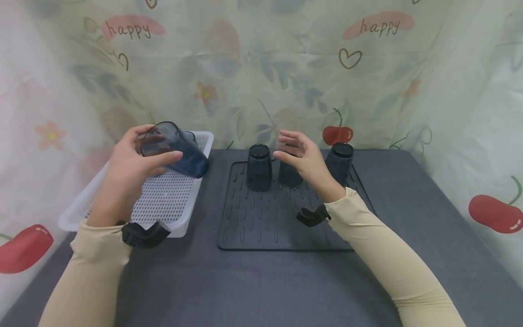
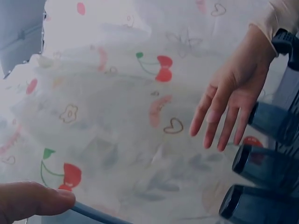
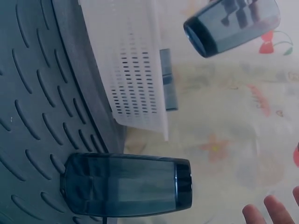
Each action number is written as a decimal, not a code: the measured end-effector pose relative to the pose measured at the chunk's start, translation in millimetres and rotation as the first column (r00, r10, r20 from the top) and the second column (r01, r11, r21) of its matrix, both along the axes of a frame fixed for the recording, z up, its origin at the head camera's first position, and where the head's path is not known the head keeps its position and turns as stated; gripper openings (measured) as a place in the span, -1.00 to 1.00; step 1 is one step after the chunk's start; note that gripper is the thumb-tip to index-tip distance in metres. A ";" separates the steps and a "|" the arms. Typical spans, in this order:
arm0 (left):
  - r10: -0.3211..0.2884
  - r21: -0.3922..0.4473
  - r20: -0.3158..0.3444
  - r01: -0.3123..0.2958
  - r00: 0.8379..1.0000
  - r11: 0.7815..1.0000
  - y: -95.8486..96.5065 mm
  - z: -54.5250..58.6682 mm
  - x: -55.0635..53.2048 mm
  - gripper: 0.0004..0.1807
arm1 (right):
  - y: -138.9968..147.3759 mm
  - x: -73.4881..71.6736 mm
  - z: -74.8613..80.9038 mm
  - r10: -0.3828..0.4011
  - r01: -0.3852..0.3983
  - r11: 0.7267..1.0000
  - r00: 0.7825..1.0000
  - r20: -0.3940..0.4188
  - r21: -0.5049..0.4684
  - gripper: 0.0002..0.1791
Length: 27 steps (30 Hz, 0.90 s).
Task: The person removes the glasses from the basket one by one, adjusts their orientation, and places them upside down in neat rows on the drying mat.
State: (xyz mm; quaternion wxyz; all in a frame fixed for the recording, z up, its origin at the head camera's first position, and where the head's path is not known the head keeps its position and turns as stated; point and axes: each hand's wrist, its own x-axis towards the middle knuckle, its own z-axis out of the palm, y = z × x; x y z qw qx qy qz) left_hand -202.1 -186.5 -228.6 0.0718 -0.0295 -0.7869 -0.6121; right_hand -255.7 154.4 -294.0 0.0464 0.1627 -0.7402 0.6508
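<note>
My left hand (image 1: 122,170) grips a clear blue drinking glass (image 1: 185,154) by its rim end, above the white basket. The glass tilts, its thick base pointing down to the right. My right hand (image 1: 304,159) is raised over the black drying mat (image 1: 261,231), fingers loosely extended, holding nothing. Three similar glasses stand upside down toward the back of the mat: a left glass (image 1: 259,169), a middle glass (image 1: 290,176) partly behind my right hand, and a right glass (image 1: 339,162). Only the left thumb (image 2: 37,200) and a strip of rim show in the left wrist view.
The white perforated basket (image 1: 175,229) sits left of the mat. Blue glass (image 3: 169,84) shows above its edge in the right wrist view. Dark cloth (image 1: 196,281) covers the table, and a printed curtain (image 1: 253,68) hangs behind and at both sides.
</note>
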 end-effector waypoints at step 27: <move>-0.180 0.285 -0.045 0.185 0.983 0.940 70.3 -51.8 2.7 -0.25 | 2.4 19.5 -17.0 0.062 -0.062 0.998 0.998 0.011 -0.009 -0.43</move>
